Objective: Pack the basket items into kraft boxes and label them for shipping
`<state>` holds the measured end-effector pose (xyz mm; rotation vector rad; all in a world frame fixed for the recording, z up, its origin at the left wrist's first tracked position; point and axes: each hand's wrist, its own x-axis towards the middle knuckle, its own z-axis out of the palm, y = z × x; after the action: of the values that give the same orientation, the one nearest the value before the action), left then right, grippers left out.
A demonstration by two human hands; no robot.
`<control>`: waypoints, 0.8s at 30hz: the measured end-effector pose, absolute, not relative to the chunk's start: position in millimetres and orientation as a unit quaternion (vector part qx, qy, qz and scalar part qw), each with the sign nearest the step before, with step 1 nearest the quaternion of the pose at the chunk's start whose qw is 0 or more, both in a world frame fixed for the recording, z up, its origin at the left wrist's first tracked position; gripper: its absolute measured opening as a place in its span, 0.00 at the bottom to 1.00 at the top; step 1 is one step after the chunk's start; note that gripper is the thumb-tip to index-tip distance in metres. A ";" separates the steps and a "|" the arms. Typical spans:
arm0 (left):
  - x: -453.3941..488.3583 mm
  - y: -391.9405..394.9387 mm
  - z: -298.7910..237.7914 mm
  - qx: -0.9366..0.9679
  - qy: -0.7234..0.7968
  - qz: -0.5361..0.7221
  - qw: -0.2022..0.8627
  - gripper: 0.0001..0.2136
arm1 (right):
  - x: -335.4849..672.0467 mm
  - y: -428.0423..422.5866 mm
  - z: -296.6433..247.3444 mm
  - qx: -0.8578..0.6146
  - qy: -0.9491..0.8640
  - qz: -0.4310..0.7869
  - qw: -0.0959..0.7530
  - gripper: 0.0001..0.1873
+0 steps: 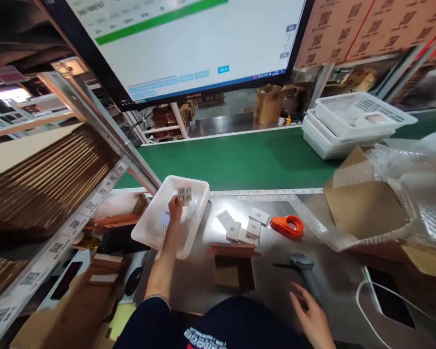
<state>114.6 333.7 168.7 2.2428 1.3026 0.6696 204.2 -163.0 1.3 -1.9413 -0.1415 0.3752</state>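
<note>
My left hand reaches into a white perforated plastic basket and pinches a small white item with dark code squares. My right hand lies near the front edge of the steel bench, fingers spread and holding nothing, just short of a grey handheld scanner. Several small white boxes lie on the bench between the two hands. An orange tape cutter sits to their right. A small open cardboard box stands in front of me.
A green conveyor belt runs behind the bench with stacked white trays on it. A large monitor hangs above. Flattened cartons fill the left rack. An open carton with bubble wrap stands at right, with a white cable in front of it.
</note>
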 end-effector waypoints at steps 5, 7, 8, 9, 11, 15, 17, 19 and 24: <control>35.1 248.1 174.8 0.895 0.226 0.155 0.351 0.16 | 198.1 -138.5 54.5 -0.757 -0.151 0.224 0.595 0.34; 18.2 201.0 157.4 0.908 0.111 0.049 0.401 0.17 | 194.4 -117.6 68.6 -0.727 -0.243 0.274 0.582 0.36; 16.7 180.5 144.1 0.906 0.085 0.007 0.415 0.17 | 192.6 -104.7 70.7 -0.715 -0.283 0.302 0.564 0.34; 19.4 163.6 128.6 0.903 0.078 -0.026 0.421 0.18 | 191.0 -90.4 69.2 -0.708 -0.312 0.330 0.540 0.30; 31.9 142.7 95.0 0.905 0.111 -0.062 0.406 0.20 | 189.1 -60.6 56.3 -0.723 -0.327 0.365 0.487 0.18; 46.0 139.1 45.0 0.929 0.195 -0.061 0.309 0.22 | 190.0 -20.1 17.9 -0.805 -0.258 0.364 0.391 0.12; 36.0 145.3 32.1 0.932 0.194 -0.042 0.305 0.21 | 193.2 -21.7 6.7 -0.817 -0.250 0.361 0.373 0.08; 19.3 152.0 21.3 0.919 0.224 0.000 0.325 0.18 | 201.4 -36.2 3.0 -0.829 -0.248 0.349 0.359 0.08; 2.0 155.8 -15.6 0.810 0.406 0.057 0.420 0.22 | 261.0 -56.2 4.3 -0.856 -0.131 0.285 0.411 0.15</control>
<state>2.0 155.8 -15.6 2.0303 1.0175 0.1424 261.0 -56.2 4.3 -2.1539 -0.3303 0.7172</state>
